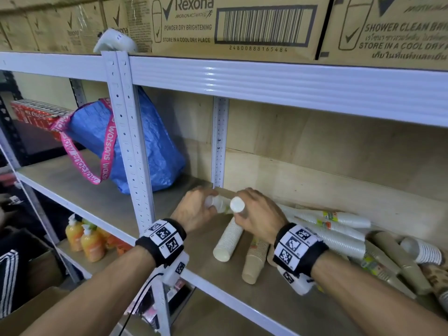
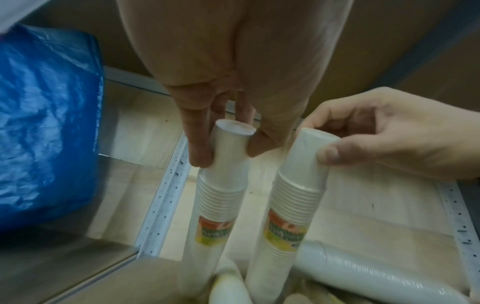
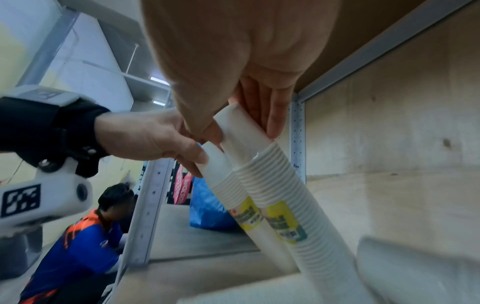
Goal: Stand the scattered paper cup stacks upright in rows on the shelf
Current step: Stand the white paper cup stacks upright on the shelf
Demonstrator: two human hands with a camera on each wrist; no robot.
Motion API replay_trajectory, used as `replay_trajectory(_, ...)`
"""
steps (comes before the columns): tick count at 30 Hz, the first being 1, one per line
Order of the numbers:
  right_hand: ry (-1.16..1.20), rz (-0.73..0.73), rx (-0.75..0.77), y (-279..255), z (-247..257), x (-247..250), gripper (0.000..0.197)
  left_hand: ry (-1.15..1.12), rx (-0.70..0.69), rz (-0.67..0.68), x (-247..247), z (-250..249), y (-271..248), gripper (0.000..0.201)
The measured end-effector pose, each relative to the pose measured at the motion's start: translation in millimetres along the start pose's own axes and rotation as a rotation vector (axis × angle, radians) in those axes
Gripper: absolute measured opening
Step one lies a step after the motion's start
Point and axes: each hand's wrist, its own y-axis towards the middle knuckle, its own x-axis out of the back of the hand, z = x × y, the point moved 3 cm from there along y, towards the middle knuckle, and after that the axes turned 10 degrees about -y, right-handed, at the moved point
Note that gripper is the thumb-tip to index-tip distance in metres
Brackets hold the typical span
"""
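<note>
Two white paper cup stacks stand side by side near the back left corner of the wooden shelf [image 1: 213, 282]. My left hand [image 1: 210, 207] pinches the top of the left stack [image 1: 219, 202] between thumb and fingers; the left wrist view shows this hand [image 2: 228, 152] on that stack [image 2: 221, 195]. My right hand [image 1: 242, 212] grips the top of the right stack [image 1: 237, 204], also seen as the right stack [image 2: 293, 195]. The right wrist view shows this hand [image 3: 241, 131] on its stack [image 3: 280, 185], leaning against the left stack [image 3: 226, 185]. Their bottoms are hidden.
A white stack [image 1: 228, 241] and a brown stack [image 1: 254, 263] lie just in front of my hands. A heap of lying stacks [image 1: 339, 229] fills the right. A blue bag [image 1: 150, 151] sits left of the front post [image 1: 131, 141]. The beam [image 1: 291, 86] runs overhead. A person [image 3: 85, 246] crouches beyond.
</note>
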Motion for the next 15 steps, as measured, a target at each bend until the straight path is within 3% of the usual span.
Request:
replay_trajectory(6,0.102,-0.124,-0.209,32,-25,39,0.029,-0.035,-0.011,-0.065,16,-21,25,0.038)
replay_trajectory(15,0.205,-0.206,-0.308,77,-43,63,0.022,0.021,0.021,-0.043,42,-42,66,0.044)
